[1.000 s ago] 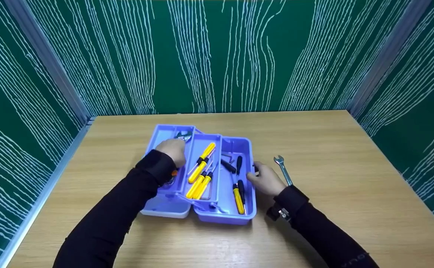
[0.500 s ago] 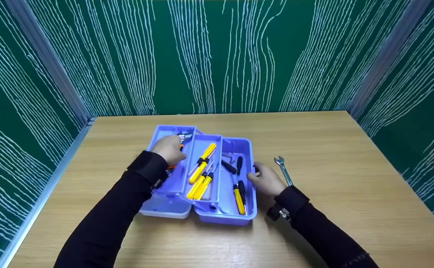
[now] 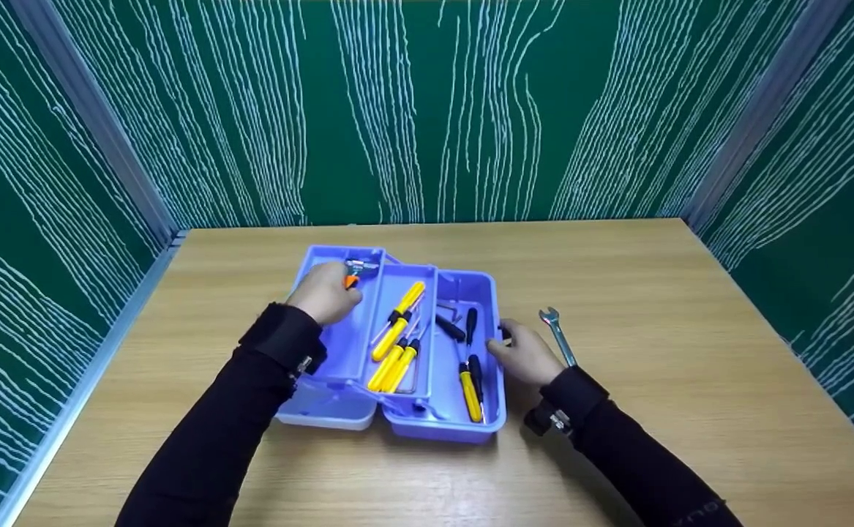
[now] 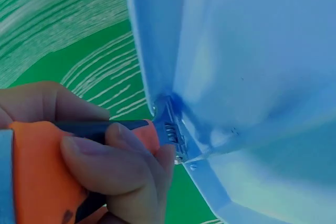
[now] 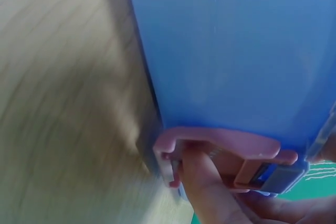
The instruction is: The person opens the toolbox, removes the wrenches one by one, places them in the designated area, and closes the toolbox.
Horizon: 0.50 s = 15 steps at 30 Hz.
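Over the outer left tray [image 3: 335, 344] of a purple toolbox [image 3: 441, 428], my left hand [image 3: 324, 293] grips an adjustable wrench [image 4: 170, 135] with an orange and black handle. In the head view the wrench's metal head lies at the tray's back right corner. The left wrist view shows thumb and fingers curled round the handle, and its worm screw close to the tray wall. At the box's right wall, my right hand [image 3: 525, 355] holds on, its thumb by the rim. One finger is tucked into the latch [image 5: 226, 140] in the right wrist view.
Several yellow-handled screwdrivers [image 3: 394, 366] lie in the middle tray. Black-handled tools [image 3: 471, 322] and another yellow screwdriver [image 3: 469, 395] are in the bottom compartment. An open-ended wrench [image 3: 557, 333] lies on the wooden table [image 3: 653, 307] beyond my right wrist. Green walls enclose the table.
My left hand has shifted left and slightly back along the outer tray, with the orange handle now showing beside the fingers. The right hand and the toolbox have stayed in place.
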{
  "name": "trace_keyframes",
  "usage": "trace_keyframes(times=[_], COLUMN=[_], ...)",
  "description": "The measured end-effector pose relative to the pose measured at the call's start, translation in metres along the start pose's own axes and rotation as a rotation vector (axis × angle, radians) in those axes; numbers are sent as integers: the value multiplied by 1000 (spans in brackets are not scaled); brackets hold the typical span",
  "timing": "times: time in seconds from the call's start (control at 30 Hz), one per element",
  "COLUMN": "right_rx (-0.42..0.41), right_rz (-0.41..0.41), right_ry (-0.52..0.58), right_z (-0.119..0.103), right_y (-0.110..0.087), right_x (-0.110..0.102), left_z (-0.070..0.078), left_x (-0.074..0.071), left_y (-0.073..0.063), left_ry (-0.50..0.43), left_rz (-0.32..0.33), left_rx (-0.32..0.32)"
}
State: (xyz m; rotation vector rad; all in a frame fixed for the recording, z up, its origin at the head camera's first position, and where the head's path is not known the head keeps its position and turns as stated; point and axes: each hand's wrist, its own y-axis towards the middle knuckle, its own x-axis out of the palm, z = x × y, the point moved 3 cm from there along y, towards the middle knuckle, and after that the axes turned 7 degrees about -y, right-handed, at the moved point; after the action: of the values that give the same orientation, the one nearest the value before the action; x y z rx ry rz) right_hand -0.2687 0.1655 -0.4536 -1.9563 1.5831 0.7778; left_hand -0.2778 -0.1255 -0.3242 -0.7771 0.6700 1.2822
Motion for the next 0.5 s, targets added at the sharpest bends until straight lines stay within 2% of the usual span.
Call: trace_keyframes(times=[0.27, 0.43, 0.5], right_rx=[11, -4, -19], right_rz=[-12, 58, 92], right_ry=[67, 95, 111], right_z=[0, -6, -11], right_y=[-1, -2, -3], right_x=[-4, -16, -23], left_z=[3, 12, 17], left_x=[-8, -6, -1], left_y=[-9, -20, -26], left_ry=[-70, -162, -201], left_rz=[68, 139, 188], left_rx=[90, 172, 235])
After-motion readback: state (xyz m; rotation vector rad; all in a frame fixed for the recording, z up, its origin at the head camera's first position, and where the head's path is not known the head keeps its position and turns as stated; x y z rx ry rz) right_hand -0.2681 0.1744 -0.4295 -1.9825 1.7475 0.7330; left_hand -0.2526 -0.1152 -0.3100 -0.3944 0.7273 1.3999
